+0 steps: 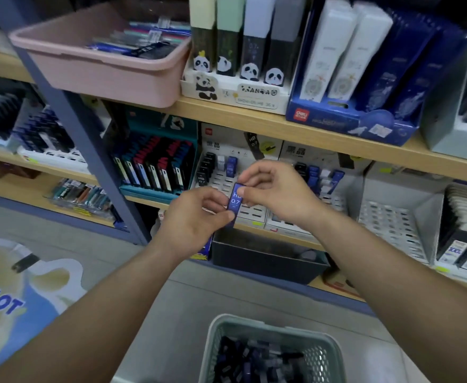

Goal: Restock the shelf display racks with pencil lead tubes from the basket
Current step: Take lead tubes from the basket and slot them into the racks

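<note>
- Blue lead tube (235, 203), marked HB 0.7, is held near upright, pinched at the bottom by the left hand (196, 219) and at the top by the right hand (276, 192).
- White slotted display rack (224, 184) is mostly unfilled; a few black and blue tubes are stood in the back rows.
- Grey-green mesh basket (271, 328) is loaded with loose dark tubes (254, 360).

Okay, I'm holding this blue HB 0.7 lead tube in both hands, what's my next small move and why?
Probably lift the tube toward an empty slot in the white rack, near the blue tubes already standing there. Your left hand and right hand both pinch it right in front of that rack, and many slots are open.
</note>
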Motion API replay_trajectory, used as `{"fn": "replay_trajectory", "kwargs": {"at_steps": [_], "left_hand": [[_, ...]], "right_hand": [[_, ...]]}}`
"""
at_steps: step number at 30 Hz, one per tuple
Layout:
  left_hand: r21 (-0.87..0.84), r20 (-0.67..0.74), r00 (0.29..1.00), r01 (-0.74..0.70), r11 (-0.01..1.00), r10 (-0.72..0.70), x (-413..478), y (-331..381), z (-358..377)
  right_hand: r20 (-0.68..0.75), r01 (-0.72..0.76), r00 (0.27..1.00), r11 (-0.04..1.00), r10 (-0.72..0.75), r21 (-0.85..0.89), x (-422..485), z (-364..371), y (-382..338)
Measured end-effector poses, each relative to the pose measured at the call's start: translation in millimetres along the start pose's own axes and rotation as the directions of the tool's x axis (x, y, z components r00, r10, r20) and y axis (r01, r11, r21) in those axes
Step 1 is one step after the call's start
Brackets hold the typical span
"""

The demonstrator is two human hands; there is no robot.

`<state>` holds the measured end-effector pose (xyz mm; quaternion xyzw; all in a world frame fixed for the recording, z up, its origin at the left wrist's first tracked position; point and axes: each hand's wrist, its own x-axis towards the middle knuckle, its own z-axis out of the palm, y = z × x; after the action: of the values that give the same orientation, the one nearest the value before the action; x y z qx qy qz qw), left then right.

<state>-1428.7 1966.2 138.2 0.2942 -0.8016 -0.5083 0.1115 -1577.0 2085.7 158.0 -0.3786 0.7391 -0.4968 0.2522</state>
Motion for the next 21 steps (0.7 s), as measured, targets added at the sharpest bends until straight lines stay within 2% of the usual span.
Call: {"fn": "replay_trajectory", "kwargs": {"at_steps": [4,8,13,21], "left_hand": [[0.353,-0.025,1.0,0.022,0.935,-0.014,-3,-19,-34],[0.496,-0.012,1.0,0.0,0.868,0.008,-9,-28,-54],[0.468,0.018,1.0,0.005,0.884,-0.015,-12,-35,-65],[0.398,0.026,0.999,0.026,0.917,-0.04,-12,-40,-69]], "right_hand": [[-0.229,0.007,0.97,0.955,-0.079,-0.296,44,17,17],[-0.267,-0.047,0.961,0.898,-0.079,-0.437,78,28,30],[-0.228,-0.036,0.967,0.829,-0.111,-0.558,96,33,43],[-0.171,0.017,0.971,0.763,-0.166,-0.646,98,32,56]]}}
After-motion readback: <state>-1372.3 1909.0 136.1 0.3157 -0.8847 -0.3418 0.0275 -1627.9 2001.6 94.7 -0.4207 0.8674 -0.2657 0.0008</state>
